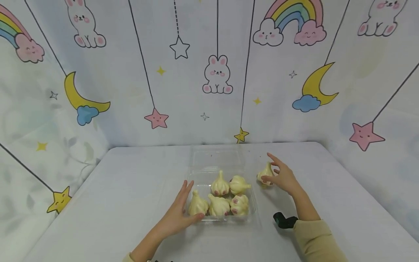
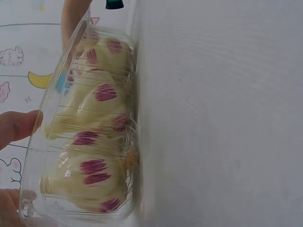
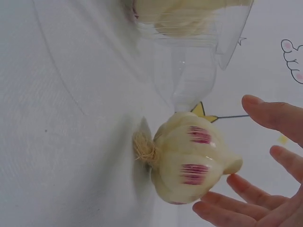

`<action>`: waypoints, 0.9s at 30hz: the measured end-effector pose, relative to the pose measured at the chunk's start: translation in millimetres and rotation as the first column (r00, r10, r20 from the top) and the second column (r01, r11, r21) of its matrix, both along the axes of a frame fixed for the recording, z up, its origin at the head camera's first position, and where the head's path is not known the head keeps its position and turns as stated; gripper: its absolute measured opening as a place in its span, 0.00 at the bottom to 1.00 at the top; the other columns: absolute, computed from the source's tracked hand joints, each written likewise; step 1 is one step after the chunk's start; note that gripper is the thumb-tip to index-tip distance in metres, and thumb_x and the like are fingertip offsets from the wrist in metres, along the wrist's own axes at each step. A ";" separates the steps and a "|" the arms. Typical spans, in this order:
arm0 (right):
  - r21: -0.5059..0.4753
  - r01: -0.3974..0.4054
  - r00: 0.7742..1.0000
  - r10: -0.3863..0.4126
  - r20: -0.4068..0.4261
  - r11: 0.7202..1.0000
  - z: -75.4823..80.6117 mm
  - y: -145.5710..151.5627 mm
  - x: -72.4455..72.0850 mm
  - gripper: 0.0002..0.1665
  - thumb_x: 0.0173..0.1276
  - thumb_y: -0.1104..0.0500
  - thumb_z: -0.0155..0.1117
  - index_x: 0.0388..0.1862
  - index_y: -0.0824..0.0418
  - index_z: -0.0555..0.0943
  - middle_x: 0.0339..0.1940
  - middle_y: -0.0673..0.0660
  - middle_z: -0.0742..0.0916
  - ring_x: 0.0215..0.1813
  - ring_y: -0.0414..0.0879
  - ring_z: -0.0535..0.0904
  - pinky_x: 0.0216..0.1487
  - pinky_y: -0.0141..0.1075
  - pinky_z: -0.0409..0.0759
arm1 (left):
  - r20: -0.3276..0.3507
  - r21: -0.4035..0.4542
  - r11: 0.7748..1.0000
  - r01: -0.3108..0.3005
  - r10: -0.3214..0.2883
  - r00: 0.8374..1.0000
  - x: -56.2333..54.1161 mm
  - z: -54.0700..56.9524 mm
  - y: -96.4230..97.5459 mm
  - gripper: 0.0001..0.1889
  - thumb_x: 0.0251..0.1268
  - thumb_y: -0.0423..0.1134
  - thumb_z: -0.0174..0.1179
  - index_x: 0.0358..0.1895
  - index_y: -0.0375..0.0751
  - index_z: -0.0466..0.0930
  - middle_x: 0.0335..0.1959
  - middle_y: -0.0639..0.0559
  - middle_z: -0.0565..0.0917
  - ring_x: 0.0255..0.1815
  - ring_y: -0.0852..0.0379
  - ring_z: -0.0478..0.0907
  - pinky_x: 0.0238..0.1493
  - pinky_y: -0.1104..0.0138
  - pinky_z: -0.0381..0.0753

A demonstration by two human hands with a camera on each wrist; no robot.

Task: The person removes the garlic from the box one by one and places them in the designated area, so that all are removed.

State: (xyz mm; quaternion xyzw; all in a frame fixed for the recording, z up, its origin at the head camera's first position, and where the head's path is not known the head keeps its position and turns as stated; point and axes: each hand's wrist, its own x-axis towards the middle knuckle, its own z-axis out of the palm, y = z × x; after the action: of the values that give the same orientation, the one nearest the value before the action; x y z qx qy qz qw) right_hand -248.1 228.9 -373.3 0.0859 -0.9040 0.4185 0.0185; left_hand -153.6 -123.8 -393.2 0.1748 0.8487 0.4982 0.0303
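A clear plastic box [image 1: 226, 218] with its lid folded back holds several garlic bulbs [image 1: 220, 205], pale with purple streaks. My left hand [image 1: 176, 214] rests at its left front corner, thumb along the front rim and straight fingers along the left side. In the left wrist view, fingertips [image 2: 35, 120] touch the box rim. Right of the box, one more garlic bulb [image 3: 194, 161] stands on the table with its root tuft down and stem up. My right hand [image 1: 283, 178] is spread beside that bulb, thumb and fingers apart, some fingertips right at its side.
The open lid [image 1: 216, 158] lies toward the table's back edge. A dark green and black object [image 1: 284, 221] is beside the right sleeve. Behind the white table [image 1: 131, 193] hangs a cloth printed with rabbits, moons and stars.
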 end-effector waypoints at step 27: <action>0.060 0.074 0.997 -0.071 -0.041 0.995 16.1 3.6 9.7 0.51 0.56 0.54 0.69 0.72 0.60 0.51 0.64 0.74 0.63 0.61 0.72 0.63 0.51 0.59 0.71 | 0.082 0.046 0.998 0.053 -0.056 0.995 -4.2 -3.6 -8.2 0.50 0.55 0.43 0.65 0.73 0.45 0.37 0.71 0.35 0.30 0.64 0.23 0.48 0.51 0.41 0.68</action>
State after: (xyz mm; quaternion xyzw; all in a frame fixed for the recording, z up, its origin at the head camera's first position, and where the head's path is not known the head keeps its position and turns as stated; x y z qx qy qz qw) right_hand -238.4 232.4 -357.2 0.0616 -0.9183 0.3880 0.0487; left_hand -157.8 -132.0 -396.8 0.1778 0.8306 0.5223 0.0753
